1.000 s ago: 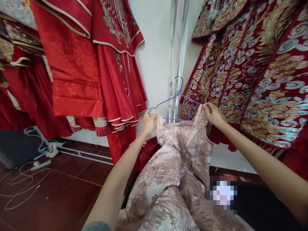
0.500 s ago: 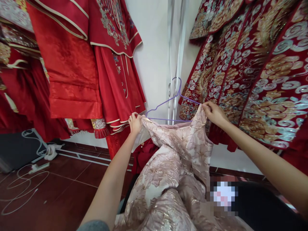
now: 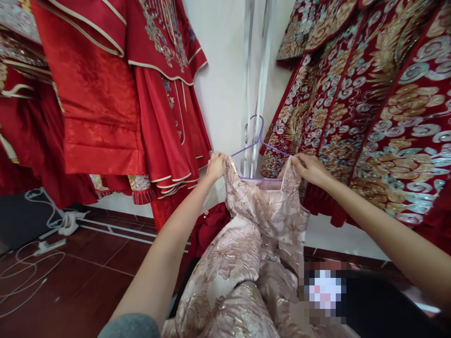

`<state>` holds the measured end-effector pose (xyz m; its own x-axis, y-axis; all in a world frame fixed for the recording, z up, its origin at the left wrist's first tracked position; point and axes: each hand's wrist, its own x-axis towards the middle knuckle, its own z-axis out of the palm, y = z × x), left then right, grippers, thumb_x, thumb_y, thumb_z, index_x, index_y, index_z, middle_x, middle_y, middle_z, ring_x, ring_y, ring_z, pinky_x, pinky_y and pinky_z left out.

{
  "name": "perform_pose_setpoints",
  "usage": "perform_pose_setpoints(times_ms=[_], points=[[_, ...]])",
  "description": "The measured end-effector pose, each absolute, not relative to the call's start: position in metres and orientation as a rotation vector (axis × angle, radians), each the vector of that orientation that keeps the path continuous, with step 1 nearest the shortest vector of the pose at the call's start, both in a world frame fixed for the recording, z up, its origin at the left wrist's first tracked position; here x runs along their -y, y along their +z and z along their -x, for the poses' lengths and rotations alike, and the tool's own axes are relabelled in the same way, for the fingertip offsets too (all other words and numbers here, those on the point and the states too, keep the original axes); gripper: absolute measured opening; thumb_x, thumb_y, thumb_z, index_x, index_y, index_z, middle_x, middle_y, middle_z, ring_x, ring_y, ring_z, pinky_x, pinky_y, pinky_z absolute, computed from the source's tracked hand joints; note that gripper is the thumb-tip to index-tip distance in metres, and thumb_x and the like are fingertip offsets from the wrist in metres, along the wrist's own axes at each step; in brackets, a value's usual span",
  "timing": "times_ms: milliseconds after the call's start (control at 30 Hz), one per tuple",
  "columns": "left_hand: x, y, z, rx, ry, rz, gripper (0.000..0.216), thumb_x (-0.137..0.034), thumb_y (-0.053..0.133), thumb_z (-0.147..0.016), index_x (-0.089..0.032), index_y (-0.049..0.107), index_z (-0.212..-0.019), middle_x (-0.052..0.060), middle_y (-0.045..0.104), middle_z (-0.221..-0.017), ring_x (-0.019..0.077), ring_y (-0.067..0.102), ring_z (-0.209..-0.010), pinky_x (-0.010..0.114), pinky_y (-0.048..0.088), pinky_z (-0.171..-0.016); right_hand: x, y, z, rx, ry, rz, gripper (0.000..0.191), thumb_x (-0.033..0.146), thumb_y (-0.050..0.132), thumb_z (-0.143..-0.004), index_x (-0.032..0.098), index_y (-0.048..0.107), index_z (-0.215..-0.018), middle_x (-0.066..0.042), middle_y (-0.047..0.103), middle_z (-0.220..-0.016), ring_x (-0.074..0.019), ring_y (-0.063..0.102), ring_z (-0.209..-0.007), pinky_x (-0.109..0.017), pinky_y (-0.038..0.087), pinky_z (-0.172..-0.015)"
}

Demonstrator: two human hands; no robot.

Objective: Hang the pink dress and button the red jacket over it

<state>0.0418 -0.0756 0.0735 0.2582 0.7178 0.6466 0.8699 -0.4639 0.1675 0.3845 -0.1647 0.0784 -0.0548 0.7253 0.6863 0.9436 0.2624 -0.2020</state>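
Observation:
A pale pink sleeveless dress (image 3: pixel 243 234) with shiny floral brocade hangs down toward me, its lower part bunched in folds. My left hand (image 3: pixel 216 165) is closed on its left shoulder strap. Its right strap is pinched between the fingers of my right hand (image 3: pixel 308 168). A thin purple hanger (image 3: pixel 260 139) sits inside the neckline, both arms reaching into the straps and its hook pointing up. The hanger's lower bar crosses behind the front of the neckline.
Red garments (image 3: pixel 102 108) hang at left, and embroidered red ones (image 3: pixel 384 122) at right. White metal poles (image 3: pixel 251 84) stand behind the hanger. A dark red cloth (image 3: pixel 208 230) lies behind the dress. White shoes (image 3: pixel 69 223) and a cable (image 3: pixel 33 270) are at lower left.
My left hand has moved right and up, bringing the left strap over the hanger's left arm. My right hand stays at the right strap, shifted slightly left.

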Motion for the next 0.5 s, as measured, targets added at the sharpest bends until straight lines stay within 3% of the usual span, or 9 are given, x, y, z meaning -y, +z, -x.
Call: perform_pose_setpoints(times_ms=[200, 367, 500], points=[[0.057, 0.070, -0.029, 1.724, -0.742, 2.466, 0.041, -0.046, 0.024, -0.096, -0.022, 0.055, -0.108, 0.010, 0.064, -0.113, 0.0245, 0.058, -0.109, 0.038, 0.046, -0.088, 0.166, 0.069, -0.401, 1.767, -0.215, 1.564, 0.031, 0.040, 0.045, -0.090, 0.020, 0.066, -0.102, -0.009, 0.070, -0.100, -0.0223, 0.062, -0.090, -0.031, 0.043, -0.082], [0.050, 0.049, -0.009, 1.939, -0.691, 2.570, 0.054, -0.053, 0.032, -0.093, -0.010, 0.041, -0.124, 0.019, 0.062, -0.117, 0.0235, 0.060, -0.107, 0.029, 0.044, -0.085, 0.171, 0.061, -0.412, 1.511, 0.138, 1.345, 0.028, 0.037, 0.051, -0.086, 0.021, 0.064, -0.104, -0.009, 0.065, -0.116, -0.0200, 0.059, -0.102, -0.029, 0.043, -0.092], [0.054, 0.017, 0.003, 2.156, -0.405, 2.752, 0.052, -0.048, 0.040, -0.091, -0.003, 0.048, -0.115, 0.015, 0.069, -0.084, 0.0212, 0.065, -0.077, 0.029, 0.046, -0.070, 0.178, 0.040, -0.419, 1.085, 0.713, 1.034, 0.025, 0.036, 0.043, -0.083, 0.023, 0.063, -0.093, -0.005, 0.067, -0.098, -0.0171, 0.062, -0.090, -0.027, 0.051, -0.082]])
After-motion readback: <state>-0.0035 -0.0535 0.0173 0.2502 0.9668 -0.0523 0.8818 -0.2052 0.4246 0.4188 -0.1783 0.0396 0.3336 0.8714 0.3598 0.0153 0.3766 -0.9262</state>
